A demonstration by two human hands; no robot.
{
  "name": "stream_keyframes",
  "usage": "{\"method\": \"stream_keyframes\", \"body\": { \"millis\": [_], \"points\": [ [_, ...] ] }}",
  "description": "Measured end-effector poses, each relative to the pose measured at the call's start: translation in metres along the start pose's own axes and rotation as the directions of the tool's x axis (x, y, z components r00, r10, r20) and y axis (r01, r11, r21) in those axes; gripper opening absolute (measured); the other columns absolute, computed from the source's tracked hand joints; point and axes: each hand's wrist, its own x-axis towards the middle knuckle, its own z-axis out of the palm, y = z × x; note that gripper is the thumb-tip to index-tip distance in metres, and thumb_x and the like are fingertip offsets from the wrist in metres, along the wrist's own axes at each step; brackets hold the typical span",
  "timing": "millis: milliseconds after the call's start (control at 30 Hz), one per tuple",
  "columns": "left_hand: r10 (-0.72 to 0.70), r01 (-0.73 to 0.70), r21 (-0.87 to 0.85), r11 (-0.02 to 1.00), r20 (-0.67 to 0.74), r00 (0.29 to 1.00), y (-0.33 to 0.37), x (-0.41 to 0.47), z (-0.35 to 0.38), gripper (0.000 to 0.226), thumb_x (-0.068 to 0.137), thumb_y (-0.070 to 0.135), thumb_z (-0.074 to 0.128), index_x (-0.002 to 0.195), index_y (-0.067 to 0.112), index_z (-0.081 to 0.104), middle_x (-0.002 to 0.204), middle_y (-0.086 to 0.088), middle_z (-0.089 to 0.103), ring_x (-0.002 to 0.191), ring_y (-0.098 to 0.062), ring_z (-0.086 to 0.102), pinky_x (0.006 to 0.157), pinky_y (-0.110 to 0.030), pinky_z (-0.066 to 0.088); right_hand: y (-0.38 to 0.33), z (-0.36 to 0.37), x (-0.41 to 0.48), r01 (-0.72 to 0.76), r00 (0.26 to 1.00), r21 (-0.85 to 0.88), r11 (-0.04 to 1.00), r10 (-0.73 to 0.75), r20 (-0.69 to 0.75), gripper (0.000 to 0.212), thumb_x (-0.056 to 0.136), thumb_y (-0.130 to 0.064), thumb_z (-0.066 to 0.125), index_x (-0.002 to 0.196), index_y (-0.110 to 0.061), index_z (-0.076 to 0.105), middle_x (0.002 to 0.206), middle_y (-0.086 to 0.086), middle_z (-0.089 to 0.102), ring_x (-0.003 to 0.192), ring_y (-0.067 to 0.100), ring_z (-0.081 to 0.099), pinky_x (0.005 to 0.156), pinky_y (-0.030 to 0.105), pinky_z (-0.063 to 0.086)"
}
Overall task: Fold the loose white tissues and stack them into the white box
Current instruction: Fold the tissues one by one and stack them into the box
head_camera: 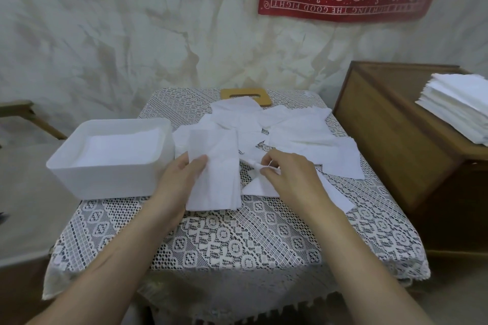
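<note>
A white box (pixel 116 179) stands at the table's left, with folded white tissues lying flat inside it. Beside it, my left hand (pixel 181 179) holds a small stack of folded tissues (pixel 216 166), thumb on top of its left edge. My right hand (pixel 287 177) pinches a bunched part of a loose tissue (pixel 257 185) just right of that stack. Several loose white tissues (pixel 290 134) lie spread and overlapping across the middle and back of the table.
The small table carries a white lace cloth (pixel 237 240). A flat wooden lid with a slot (pixel 245 95) lies at the back edge, partly under tissues. A wooden cabinet (pixel 396 134) stands on the right with a tall pile of white tissues (pixel 456 111) on top.
</note>
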Motion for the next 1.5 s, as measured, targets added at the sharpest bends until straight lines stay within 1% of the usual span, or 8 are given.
{"method": "stream_keyframes", "body": {
  "millis": [233, 567, 733, 900, 1100, 1233, 1400, 1500],
  "points": [
    [0.130, -0.123, 0.240, 0.963, -0.014, 0.991, -0.004, -0.003, 0.003, 0.014, 0.104, 0.017, 0.057, 0.114, 0.024, 0.065, 0.101, 0.005, 0.073, 0.089, -0.015, 0.069, 0.067, -0.031, 0.051, 0.002, -0.007, -0.006, -0.017, 0.999, 0.092, 0.996, 0.020, -0.033, 0.009, 0.099, -0.029, 0.060, 0.100, -0.028, 0.068, 0.089, -0.011, 0.068, 0.081, 0.009, 0.059, 0.071, 0.031, 0.046],
    [0.213, -0.190, 0.404, 0.895, -0.012, 0.977, -0.008, 0.003, -0.002, 0.057, 0.098, 0.016, 0.061, 0.151, 0.029, 0.042, 0.129, -0.005, 0.065, 0.113, -0.028, 0.065, 0.098, -0.050, 0.054, 0.001, -0.011, -0.004, -0.027, 0.989, 0.154, 0.988, 0.049, -0.137, 0.011, 0.100, -0.032, 0.060, 0.105, -0.031, 0.071, 0.088, -0.016, 0.067, 0.076, 0.003, 0.055, 0.064, 0.024, 0.040],
    [0.233, -0.212, 0.385, 0.898, -0.008, 0.973, -0.011, 0.006, -0.003, 0.061, 0.099, 0.019, 0.062, 0.151, 0.040, 0.038, 0.135, -0.008, 0.062, 0.115, -0.029, 0.064, 0.099, -0.053, 0.054, 0.000, -0.002, -0.005, -0.026, 0.999, 0.083, 0.996, 0.024, 0.033, 0.017, 0.099, -0.033, 0.061, 0.107, -0.031, 0.075, 0.101, -0.011, 0.069, 0.097, 0.009, 0.065, 0.083, 0.031, 0.050],
    [0.256, -0.244, 0.366, 0.898, 0.015, 0.967, -0.012, 0.003, -0.007, 0.074, 0.097, 0.029, 0.063, 0.150, 0.064, 0.025, 0.152, -0.001, 0.052, 0.132, -0.027, 0.056, 0.110, -0.053, 0.047, 0.000, -0.006, -0.007, -0.053, 0.988, 0.122, 0.991, 0.034, 0.153, 0.021, 0.095, -0.047, 0.063, 0.104, -0.034, 0.077, 0.095, -0.015, 0.070, 0.089, 0.001, 0.063, 0.080, 0.029, 0.053],
    [0.310, -0.322, 0.329, 0.888, 0.091, 0.946, -0.013, 0.005, -0.006, 0.043, 0.103, 0.016, 0.058, 0.131, 0.048, 0.065, 0.139, 0.012, 0.063, 0.128, -0.014, 0.060, 0.111, -0.044, 0.048, 0.008, -0.011, -0.011, -0.126, 0.981, 0.085, 0.988, 0.112, 0.159, 0.014, 0.090, -0.044, 0.064, 0.099, -0.034, 0.069, 0.088, -0.013, 0.065, 0.084, 0.007, 0.061, 0.070, 0.028, 0.047],
    [0.317, -0.325, 0.356, 0.876, 0.081, 0.945, -0.011, 0.003, -0.001, 0.036, 0.103, 0.011, 0.057, 0.120, 0.039, 0.072, 0.121, 0.026, 0.065, 0.122, -0.006, 0.059, 0.110, -0.035, 0.047, 0.008, -0.012, -0.017, -0.180, 0.956, 0.043, 0.983, 0.164, 0.243, 0.040, 0.084, -0.058, 0.070, 0.112, -0.031, 0.058, 0.101, -0.013, 0.056, 0.093, 0.011, 0.058, 0.074, 0.031, 0.042],
    [0.298, -0.301, 0.345, 0.889, 0.064, 0.952, -0.014, 0.003, 0.001, 0.033, 0.103, 0.011, 0.057, 0.117, 0.035, 0.074, 0.121, 0.026, 0.066, 0.123, -0.006, 0.060, 0.112, -0.036, 0.047, 0.003, -0.007, -0.016, -0.106, 0.975, -0.018, 0.994, 0.108, 0.194, 0.005, 0.090, -0.033, 0.064, 0.094, -0.031, 0.062, 0.091, -0.011, 0.061, 0.085, 0.013, 0.058, 0.068, 0.029, 0.040],
    [0.304, -0.305, 0.351, 0.886, 0.059, 0.951, -0.012, 0.002, 0.001, 0.024, 0.104, 0.023, 0.059, 0.120, 0.034, 0.074, 0.122, 0.025, 0.066, 0.122, -0.003, 0.058, 0.106, -0.031, 0.046, -0.001, -0.009, -0.014, -0.027, 0.994, 0.035, 0.999, 0.023, 0.109, 0.005, 0.095, -0.028, 0.060, 0.094, -0.029, 0.065, 0.086, -0.012, 0.061, 0.080, 0.009, 0.056, 0.068, 0.030, 0.043]
  ]
}}
